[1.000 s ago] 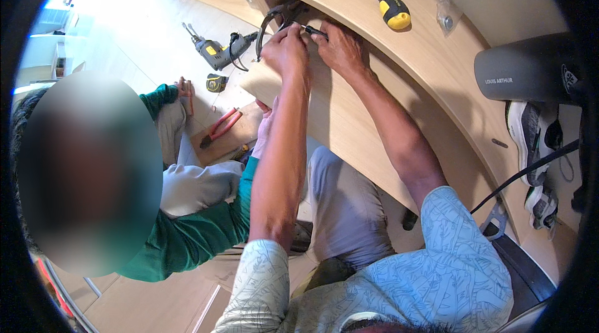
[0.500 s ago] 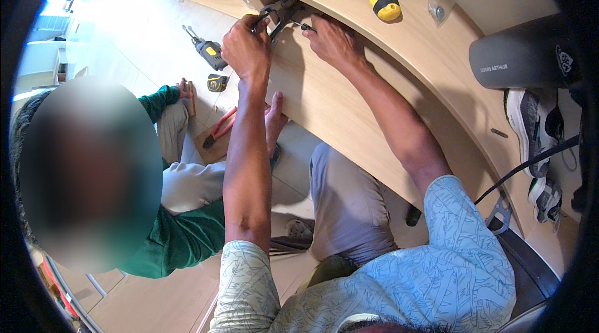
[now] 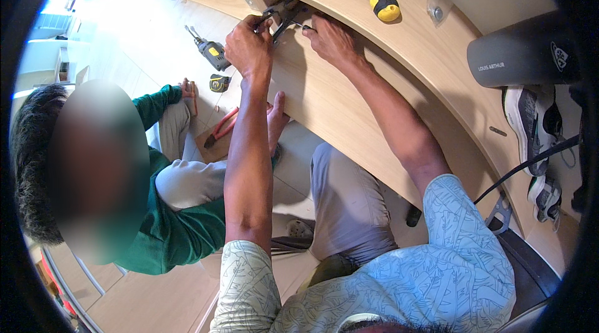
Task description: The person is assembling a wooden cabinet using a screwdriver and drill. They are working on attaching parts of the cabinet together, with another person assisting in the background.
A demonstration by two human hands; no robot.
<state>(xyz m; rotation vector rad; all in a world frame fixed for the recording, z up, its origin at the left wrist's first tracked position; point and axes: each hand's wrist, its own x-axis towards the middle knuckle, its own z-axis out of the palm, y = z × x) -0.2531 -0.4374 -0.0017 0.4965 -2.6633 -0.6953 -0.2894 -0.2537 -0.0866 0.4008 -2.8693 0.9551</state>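
Here the long wooden panel point(image 3: 374, 64) curves across the view, its near edge running down past the person's knees, with bare board open to the right of the hands. A co-worker in a green top point(image 3: 168, 233) sits close on the left, crowding that side. The left hand point(image 3: 249, 49) is closed around the handles of dark pliers point(image 3: 284, 16) at the panel's edge. The right hand point(image 3: 331, 36) pinches a small metal pin point(image 3: 302, 24) just beside the pliers' tip. A yellow-handled screwdriver point(image 3: 380, 1) lies apart on the board.
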